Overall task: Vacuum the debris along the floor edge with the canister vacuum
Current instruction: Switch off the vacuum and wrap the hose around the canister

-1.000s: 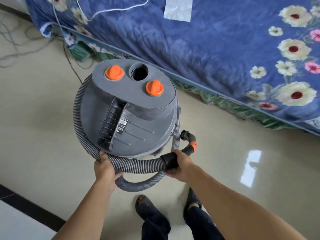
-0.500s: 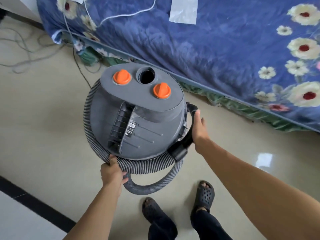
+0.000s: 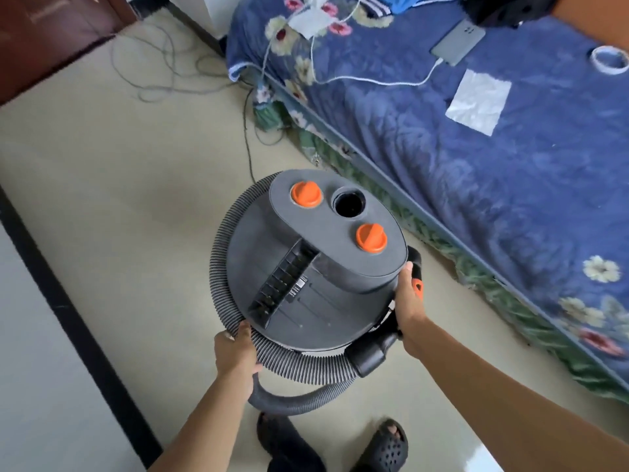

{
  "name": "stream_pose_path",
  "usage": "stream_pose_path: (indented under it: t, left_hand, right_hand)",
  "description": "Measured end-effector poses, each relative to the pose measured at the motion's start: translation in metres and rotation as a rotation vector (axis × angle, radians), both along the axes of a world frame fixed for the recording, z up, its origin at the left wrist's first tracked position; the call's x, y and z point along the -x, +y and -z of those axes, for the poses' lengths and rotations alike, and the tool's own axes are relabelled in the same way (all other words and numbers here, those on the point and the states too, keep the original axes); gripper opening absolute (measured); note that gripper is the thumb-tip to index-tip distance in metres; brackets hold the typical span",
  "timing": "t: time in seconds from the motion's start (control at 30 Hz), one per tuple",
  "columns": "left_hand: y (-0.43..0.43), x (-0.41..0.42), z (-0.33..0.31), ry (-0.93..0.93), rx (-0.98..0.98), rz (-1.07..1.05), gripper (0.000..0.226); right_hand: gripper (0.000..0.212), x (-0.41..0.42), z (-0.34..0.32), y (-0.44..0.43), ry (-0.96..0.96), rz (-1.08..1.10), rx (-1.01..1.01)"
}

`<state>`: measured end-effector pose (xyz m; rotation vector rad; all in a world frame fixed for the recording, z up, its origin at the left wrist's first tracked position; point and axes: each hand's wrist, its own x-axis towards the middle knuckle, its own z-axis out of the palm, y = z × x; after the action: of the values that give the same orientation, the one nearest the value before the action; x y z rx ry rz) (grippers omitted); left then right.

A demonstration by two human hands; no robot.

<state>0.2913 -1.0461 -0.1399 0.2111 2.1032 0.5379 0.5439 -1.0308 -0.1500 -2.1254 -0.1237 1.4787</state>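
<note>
Right hand [image 3: 406, 298] slid up wand [image 3: 416, 262]; left hand [image 3: 235, 352] still grips hose [image 3: 221, 267].

Grey canister vacuum [image 3: 306, 284], orange knobs [image 3: 306, 194]; blue floral bedspread [image 3: 476, 165]; beige floor [image 3: 119, 199].

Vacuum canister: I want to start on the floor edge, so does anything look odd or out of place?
Yes. The ribbed hose lies wound round the canister, and the round port on top stands open with nothing plugged in. Loose cables sprawl on the floor.
</note>
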Motion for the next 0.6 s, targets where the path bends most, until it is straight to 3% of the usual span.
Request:
stream_pose_path:
  t: [0.07, 0.13, 0.23, 0.37, 0.4, 0.47, 0.53, 0.6]
  left_hand:
    - [0.005, 0.004, -0.004, 0.074, -0.024, -0.046, 0.052]
    - [0.012, 0.003, -0.016, 0.168, -0.080, 0.026, 0.066]
    - [0.027, 0.011, -0.032, 0.280, -0.189, 0.121, 0.077]
    - [0.056, 0.068, -0.034, 0.357, -0.198, 0.188, 0.076]
    - [0.063, 0.089, -0.033, 0.344, -0.223, 0.254, 0.080]
    - [0.083, 0.129, -0.034, 0.312, -0.288, 0.383, 0.094]
    - [0.108, 0.161, -0.038, 0.275, -0.292, 0.459, 0.097]
    - [0.129, 0.179, -0.043, 0.349, -0.236, 0.438, 0.088]
  right_hand:
    - [0.091, 0.014, -0.004, 0.004, 0.039, -0.038, 0.044]
    - [0.096, 0.034, -0.011, 0.005, 0.060, -0.074, 0.078]
    - [0.087, 0.067, -0.022, 0.005, 0.127, -0.145, 0.112]
    - [0.072, 0.088, -0.036, 0.007, 0.232, -0.455, 0.235]
    - [0.060, 0.089, -0.038, 0.013, 0.169, -0.533, 0.193]
    - [0.038, 0.092, -0.040, 0.039, -0.135, -0.577, -0.017]
    - [0.037, 0.108, -0.055, 0.080, -0.355, -0.540, -0.255]
    - [0.046, 0.142, -0.073, 0.124, -0.415, -0.614, -0.448]
